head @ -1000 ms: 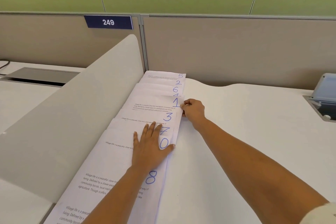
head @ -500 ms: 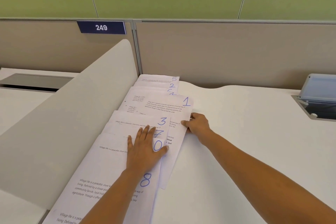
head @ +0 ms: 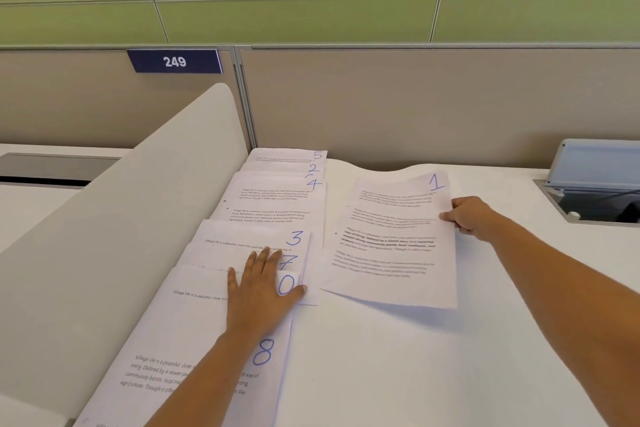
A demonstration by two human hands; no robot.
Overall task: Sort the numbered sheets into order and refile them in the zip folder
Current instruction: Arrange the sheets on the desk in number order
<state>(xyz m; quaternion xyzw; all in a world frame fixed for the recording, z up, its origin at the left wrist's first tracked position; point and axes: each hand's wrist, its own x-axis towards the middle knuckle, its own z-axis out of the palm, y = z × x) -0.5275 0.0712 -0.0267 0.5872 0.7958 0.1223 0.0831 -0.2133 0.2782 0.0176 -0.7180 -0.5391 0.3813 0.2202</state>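
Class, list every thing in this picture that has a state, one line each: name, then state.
Row of sheets, fanned, overlapping, out of order.
Sheet 1, apart from the row, near edge raised off the desk.
Right hand, pinches Sheet 1's right edge.
Left hand, flat, fingers straight, presses the row.
Desk box lid, raised.

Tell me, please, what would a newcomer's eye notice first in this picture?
First, the sheet marked 1, which the right hand pinches by its right edge, apart from the others and slightly raised over the white desk. Next, the row of overlapping numbered sheets along the left divider, where the left hand lies flat. The blue sign 249 stands out on the partition behind.
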